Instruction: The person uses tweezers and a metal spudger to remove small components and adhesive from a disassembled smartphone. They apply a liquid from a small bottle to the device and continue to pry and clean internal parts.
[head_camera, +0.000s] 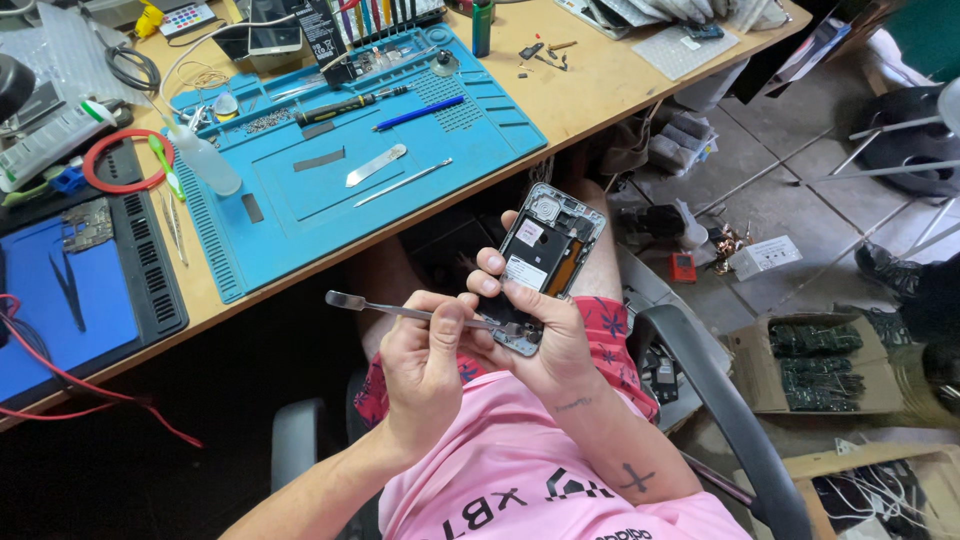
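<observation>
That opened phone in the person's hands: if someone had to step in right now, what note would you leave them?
Left hand: pinches a thin metal pry tool, its tip at the lower end of the phone.
Right hand: grips the opened phone, held over the lap, back cover off, insides showing.
On the wooden desk: blue work mat with a metal spudger, a thin metal rod, a blue pen, a screwdriver and a clear squeeze bottle.
Done: phone is open. Left: the prying at its lower end.

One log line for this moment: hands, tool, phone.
left hand: holds metal spudger, tip at opened phone lower end | right hand: grips phone | blue mat: untouched
</observation>
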